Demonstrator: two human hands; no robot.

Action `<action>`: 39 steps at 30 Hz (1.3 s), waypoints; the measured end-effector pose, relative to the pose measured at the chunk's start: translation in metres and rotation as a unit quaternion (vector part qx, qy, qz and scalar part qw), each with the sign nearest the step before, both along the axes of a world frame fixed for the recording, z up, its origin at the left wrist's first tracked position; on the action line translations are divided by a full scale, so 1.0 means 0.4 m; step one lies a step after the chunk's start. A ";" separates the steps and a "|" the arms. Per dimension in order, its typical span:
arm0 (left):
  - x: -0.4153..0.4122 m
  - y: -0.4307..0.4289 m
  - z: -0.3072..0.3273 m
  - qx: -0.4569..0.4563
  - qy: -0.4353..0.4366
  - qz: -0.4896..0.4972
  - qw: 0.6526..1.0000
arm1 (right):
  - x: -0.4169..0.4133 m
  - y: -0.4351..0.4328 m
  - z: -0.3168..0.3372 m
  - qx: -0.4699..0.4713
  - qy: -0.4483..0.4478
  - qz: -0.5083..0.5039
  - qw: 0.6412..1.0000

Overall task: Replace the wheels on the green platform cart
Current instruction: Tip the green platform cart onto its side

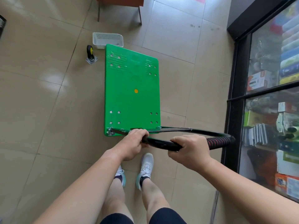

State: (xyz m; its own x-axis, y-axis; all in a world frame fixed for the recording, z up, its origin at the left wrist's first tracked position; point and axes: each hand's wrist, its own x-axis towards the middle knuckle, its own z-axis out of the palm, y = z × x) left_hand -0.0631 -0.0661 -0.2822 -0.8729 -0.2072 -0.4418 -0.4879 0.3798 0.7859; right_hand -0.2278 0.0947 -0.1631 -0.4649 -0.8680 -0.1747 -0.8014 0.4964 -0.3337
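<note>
Green, stiff and probably light, the platform cart [132, 94] handles best by its black handle [159, 143], where the left hand [134, 143] and right hand [189, 149] grip, apart.

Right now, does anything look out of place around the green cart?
Yes. A caster stands loose on the floor, plate down, left of the green cart, near the white basket. The bolt holes in its deck look empty.

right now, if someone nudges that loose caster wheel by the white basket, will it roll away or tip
The caster wheel rests on its flat mounting plate, wheel up, so it probably won't roll as it sits. It looks tall over that small plate, so a nudge could tip it. On the glossy floor tiles the plate may also slide.
</note>
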 end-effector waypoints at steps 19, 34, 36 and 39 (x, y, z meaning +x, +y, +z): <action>-0.027 -0.022 -0.099 -0.081 -0.072 -0.078 0.991 | -0.052 0.164 -0.009 0.081 -0.103 -0.126 0.983; -0.120 0.081 -0.144 -0.112 -0.004 -0.062 0.992 | 0.035 -0.114 -0.200 0.394 -0.032 -0.055 0.917; -0.120 0.062 -0.159 -0.041 -0.004 -0.044 0.998 | 0.015 -0.100 -0.208 0.371 -0.029 -0.064 0.926; -0.104 0.005 -0.214 -0.009 -0.038 -0.028 0.999 | -0.010 -0.066 -0.230 0.363 -0.021 -0.059 0.930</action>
